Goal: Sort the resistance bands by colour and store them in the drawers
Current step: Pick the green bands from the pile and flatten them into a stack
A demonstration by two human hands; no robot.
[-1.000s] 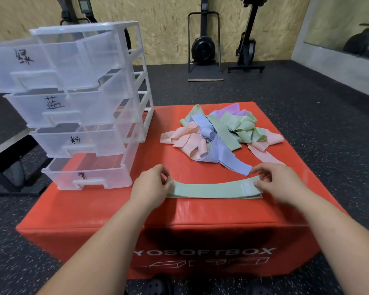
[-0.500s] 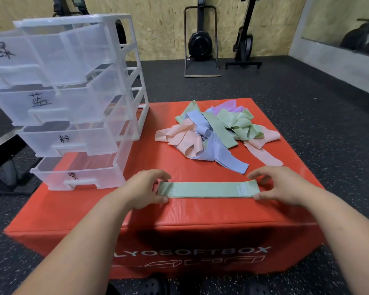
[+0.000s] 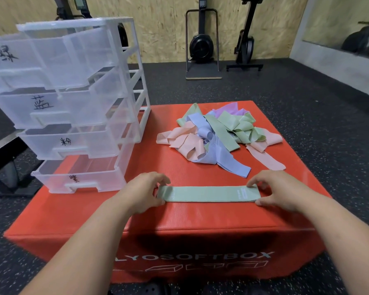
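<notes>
Green band (image 3: 207, 193) flat near front edge of red box (image 3: 179, 218); left hand (image 3: 141, 192) pinches its left end, right hand (image 3: 281, 190) its right end. Band pile (image 3: 213, 135) toward back edge.

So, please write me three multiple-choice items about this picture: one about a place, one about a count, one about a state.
1. Where does the drawer unit stand?
A. on the left part of the red box
B. on the right part of the red box
C. on the floor behind the box

2. How many drawers does the unit have?
A. three
B. four
C. five

3. How is the flat green band lying?
A. folded inside a drawer
B. tangled among other bands
C. laid out flat between the two hands

Answers:
1 A: the unit's base rests on the box top, at its left.
2 B: four labelled drawer fronts are stacked one above another.
3 C: the left hand and the right hand hold its two ends near the front edge of the box.
</notes>
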